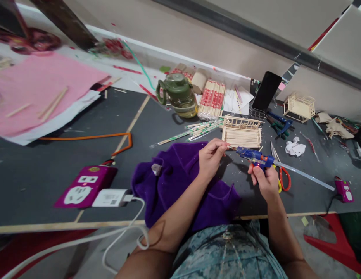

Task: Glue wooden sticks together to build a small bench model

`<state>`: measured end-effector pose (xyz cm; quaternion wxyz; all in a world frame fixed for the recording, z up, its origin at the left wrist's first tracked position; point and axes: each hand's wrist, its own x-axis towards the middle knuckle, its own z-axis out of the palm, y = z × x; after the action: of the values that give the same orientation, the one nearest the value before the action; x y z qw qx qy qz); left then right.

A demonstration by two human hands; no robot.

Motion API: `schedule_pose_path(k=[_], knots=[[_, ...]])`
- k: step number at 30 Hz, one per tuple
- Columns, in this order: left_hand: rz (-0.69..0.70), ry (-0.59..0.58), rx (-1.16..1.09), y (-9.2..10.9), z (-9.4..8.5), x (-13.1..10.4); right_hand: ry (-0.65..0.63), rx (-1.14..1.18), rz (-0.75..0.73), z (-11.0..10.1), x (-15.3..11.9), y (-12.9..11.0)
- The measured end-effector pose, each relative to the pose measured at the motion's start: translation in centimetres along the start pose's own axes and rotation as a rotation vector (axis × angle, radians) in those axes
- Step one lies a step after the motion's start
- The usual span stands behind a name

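Observation:
My right hand [264,181] is wrapped round a blue hot glue gun [254,155] with a lit red light. A long translucent glue stick [304,175] sticks out of its back end. The nozzle points left, right at the fingertips of my left hand [211,157]. Those fingers are pinched together on something too small to make out. Just beyond them stands a small model bed-like frame [242,133] made of thin wooden sticks. Under my left forearm a purple cloth [180,166] lies crumpled. Scissors [282,170] with red and yellow handles rest beside the glue gun.
Wrapped chopsticks [194,130] and a green-lidded jug [180,95] stand behind the cloth. Further right are a phone on a stand [266,91], pliers [280,123], crumpled tissue [295,147] and another stick model [299,106]. A purple power socket [87,184] with a white charger sits left.

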<state>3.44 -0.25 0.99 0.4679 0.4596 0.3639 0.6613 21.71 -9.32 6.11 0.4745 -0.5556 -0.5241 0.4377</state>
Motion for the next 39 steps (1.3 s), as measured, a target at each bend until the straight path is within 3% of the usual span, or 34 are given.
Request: schedule_pose_path(k=[23,27,30,34,39], knots=[[-0.018,0.009,0.006,0.3,0.1,0.0,0.024,0.023,0.058,0.5,-0.1,-1.4],[-0.019,0.008,0.004,0.3,0.1,0.0,0.027,0.149,0.044,0.5,-0.1,-1.4],[-0.044,0.037,-0.005,0.4,0.2,0.2,0.103,0.326,0.049,0.3,0.3,-1.3],[-0.059,0.078,-0.018,0.5,0.2,0.4,0.265,0.530,0.081,-1.4,1.2,-1.2],[-0.054,0.148,0.019,0.3,-0.3,0.6,0.445,0.651,0.096,-7.0,1.9,-0.4]])
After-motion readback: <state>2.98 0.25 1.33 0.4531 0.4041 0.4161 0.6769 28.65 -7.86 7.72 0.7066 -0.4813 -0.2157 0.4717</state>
